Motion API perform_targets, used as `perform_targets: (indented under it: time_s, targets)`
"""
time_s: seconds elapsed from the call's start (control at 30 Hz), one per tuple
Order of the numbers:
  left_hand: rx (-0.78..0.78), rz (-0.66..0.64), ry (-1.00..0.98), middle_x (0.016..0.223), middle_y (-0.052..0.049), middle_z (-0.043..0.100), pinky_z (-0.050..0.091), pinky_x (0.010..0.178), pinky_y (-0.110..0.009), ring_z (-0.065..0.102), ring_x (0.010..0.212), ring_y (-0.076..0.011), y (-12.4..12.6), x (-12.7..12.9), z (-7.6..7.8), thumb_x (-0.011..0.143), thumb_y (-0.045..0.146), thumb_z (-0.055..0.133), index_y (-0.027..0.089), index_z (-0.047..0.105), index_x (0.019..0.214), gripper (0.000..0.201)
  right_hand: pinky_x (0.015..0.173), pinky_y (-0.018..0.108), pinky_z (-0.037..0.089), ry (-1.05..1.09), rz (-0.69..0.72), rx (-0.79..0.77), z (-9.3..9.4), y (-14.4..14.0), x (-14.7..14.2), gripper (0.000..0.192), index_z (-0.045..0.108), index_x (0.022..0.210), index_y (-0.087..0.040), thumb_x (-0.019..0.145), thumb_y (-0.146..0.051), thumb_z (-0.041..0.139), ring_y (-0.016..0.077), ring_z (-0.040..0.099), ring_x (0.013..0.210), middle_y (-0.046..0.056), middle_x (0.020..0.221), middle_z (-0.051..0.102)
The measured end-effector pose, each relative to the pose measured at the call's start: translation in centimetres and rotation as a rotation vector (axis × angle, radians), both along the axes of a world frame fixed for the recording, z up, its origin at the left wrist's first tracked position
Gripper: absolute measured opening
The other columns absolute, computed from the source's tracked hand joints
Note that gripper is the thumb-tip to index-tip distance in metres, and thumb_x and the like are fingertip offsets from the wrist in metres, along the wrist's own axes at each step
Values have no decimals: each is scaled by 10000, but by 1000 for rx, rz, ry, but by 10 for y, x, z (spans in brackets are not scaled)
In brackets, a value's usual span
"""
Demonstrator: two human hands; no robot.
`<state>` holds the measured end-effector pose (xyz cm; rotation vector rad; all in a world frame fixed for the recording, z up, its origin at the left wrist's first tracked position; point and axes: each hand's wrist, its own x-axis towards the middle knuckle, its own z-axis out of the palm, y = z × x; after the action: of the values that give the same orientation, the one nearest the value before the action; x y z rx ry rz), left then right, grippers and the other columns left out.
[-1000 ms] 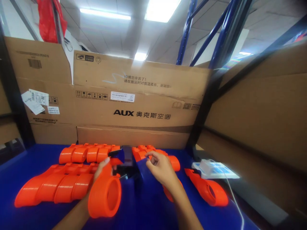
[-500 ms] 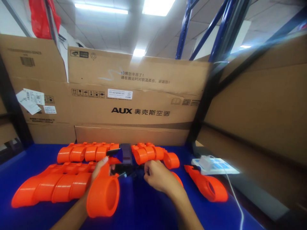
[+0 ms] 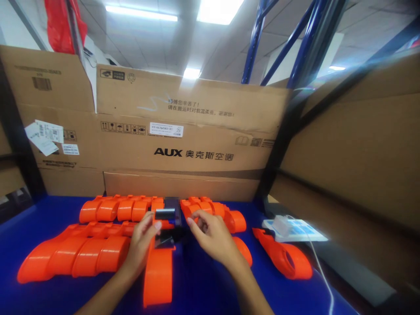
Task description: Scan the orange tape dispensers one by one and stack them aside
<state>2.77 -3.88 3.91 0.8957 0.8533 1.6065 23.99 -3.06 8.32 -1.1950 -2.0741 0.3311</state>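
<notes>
My left hand [image 3: 143,242] is closed around the side of an orange plastic tape dispenser [image 3: 158,275], thumb on its front. Its ring-shaped end hangs down toward me. Near its top sits a black piece with a toothed metal strip [image 3: 165,213], and a dark flap lies lower down. A short gap to the right, my right hand [image 3: 213,236] is held with its fingers curled and thumb bent in toward the index finger. Whatever may be between those fingertips is too small or hidden to make out. Behind both hands stands a dark box-like thing [image 3: 173,210].
Orange dispensers stand in rows on the left [image 3: 85,253] and at the back right [image 3: 210,208]. Another dispenser [image 3: 285,258] lies at right, beside a white power strip [image 3: 298,229] with a cable. Cardboard [image 3: 193,131] walls the back of the blue table [image 3: 210,293].
The dispenser in my left hand has turned, so its ring opening no longer faces me and its toothed strip shows. My right hand has turned and moved slightly up, thumb now visible.
</notes>
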Motion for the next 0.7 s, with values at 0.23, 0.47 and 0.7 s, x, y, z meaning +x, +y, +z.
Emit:
perform_targets:
  time_s: [0.23, 0.47, 0.7]
  targets:
    - [183, -108, 221, 584, 39, 527, 359, 493, -202, 434, 514, -115, 2, 1, -14, 781, 425, 710, 178, 662, 878, 270, 688, 321, 515, 129, 173, 224, -10, -6, -17, 574, 549, 1356, -249, 817, -332, 727, 180, 606, 727, 54, 985, 712]
    - [224, -177, 323, 669, -2, 638, 481, 565, -259, 580, 536, -147, 2, 6, -17, 853, 427, 652, 160, 641, 1038, 325, 713, 354, 548, 114, 116, 455, -20, 1, -18, 481, 595, 1310, -206, 831, -200, 642, 215, 647, 764, 75, 912, 709]
    - [161, -165, 286, 641, 2, 639, 419, 437, -215, 542, 412, -103, 1, 13, -19, 850, 449, 665, 158, 625, 903, 299, 698, 336, 544, 125, 159, 489, -22, -1, -24, 326, 633, 1146, -198, 821, -179, 655, 215, 645, 790, 70, 910, 712]
